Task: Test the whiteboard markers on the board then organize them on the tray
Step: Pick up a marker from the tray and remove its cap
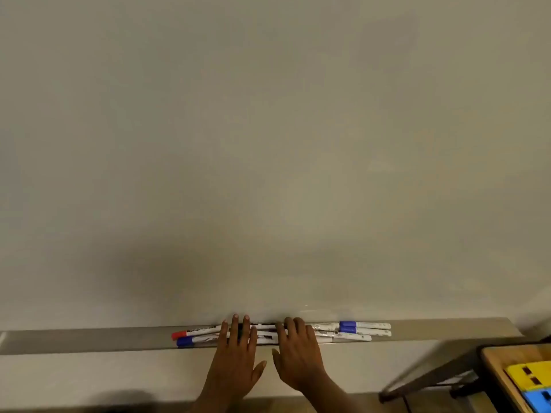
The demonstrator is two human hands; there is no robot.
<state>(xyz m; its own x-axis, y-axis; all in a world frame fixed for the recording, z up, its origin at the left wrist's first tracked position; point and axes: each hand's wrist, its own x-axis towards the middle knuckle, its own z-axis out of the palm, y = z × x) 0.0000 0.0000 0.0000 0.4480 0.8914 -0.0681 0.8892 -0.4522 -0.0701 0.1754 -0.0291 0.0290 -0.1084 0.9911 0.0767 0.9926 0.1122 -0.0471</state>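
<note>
A blank whiteboard fills the view. Along its lower edge runs a grey metal tray holding several white markers. A red-capped marker and a blue-capped marker lie at the left of the group. Two more blue-capped markers lie at the right. My left hand lies flat with straight fingers over the markers in the middle. My right hand lies beside it, its fingers resting on markers too. The middle markers are partly hidden under my hands.
A wooden table corner with yellow and blue blocks sits at the lower right, next to a dark metal stand leg. The tray stretches bare to the left and right of the markers.
</note>
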